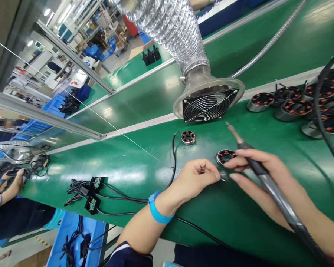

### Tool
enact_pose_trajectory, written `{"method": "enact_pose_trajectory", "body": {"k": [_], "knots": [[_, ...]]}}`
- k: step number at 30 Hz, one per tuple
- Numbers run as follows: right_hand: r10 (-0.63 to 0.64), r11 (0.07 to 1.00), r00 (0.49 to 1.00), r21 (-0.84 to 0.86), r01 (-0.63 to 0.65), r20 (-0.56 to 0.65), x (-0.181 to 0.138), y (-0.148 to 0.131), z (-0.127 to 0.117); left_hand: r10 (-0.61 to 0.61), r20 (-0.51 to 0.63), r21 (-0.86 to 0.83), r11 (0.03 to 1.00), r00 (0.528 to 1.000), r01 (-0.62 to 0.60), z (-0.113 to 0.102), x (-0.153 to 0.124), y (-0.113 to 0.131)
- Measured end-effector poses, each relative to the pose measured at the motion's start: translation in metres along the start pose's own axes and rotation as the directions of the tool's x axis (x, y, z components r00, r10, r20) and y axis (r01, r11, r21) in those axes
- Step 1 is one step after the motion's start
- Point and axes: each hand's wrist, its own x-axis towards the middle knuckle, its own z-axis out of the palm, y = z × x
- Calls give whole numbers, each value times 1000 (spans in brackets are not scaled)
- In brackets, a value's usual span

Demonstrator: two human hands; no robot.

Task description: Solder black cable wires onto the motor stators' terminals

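My left hand, with a blue strap on its wrist, rests on the green bench, its fingers pinched on a thin wire end beside a small copper-wound stator. My right hand grips a soldering iron like a pen, tip pointing up and away toward the fan, while its thumb and forefinger touch that stator. A second small stator with a black lead lies a little farther off to the left.
A fume fan on a silver flexible duct stands just beyond the hands. Several larger stators crowd the right. Black circuit boards with cables lie at the left edge. Another person's arm works at far left.
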Motion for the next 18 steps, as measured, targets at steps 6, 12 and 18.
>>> {"method": "enact_pose_trajectory", "body": {"k": [6, 12, 18], "knots": [[123, 947, 992, -299, -116, 7, 6, 25, -7, 36, -147, 39, 999, 988, -31, -7, 14, -5], [137, 967, 986, -227, -113, 94, 7, 30, -5, 161, -208, 128, 982, 965, -136, -9, 17, -8], [7, 959, 1000, -283, -12, -18, 13, 4, -19, 268, -225, 282, 938, 937, -201, -4, 12, -16]]}}
